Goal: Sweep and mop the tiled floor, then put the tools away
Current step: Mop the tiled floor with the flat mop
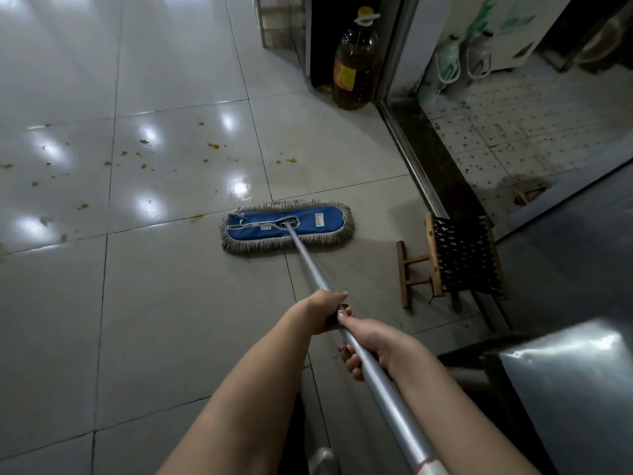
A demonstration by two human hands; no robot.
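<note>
We hold the pole (307, 259) with both hands: left hand (324, 309) nearer the mop head (260, 225), right hand (375, 347) just behind, touching it. Fingers of both wrap the pole. Mop head lies flat on the floor (154, 320), ahead of us. Yellow-brown spots (214, 146) beyond and left of it. Stool (460, 258) to its right, oil bottle (356, 63) farther back.

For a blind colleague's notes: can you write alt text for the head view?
The left hand and right hand hold a mop handle, its blue mop head flat on the tiled floor near orange stains. A stool lies tipped at right.
</note>
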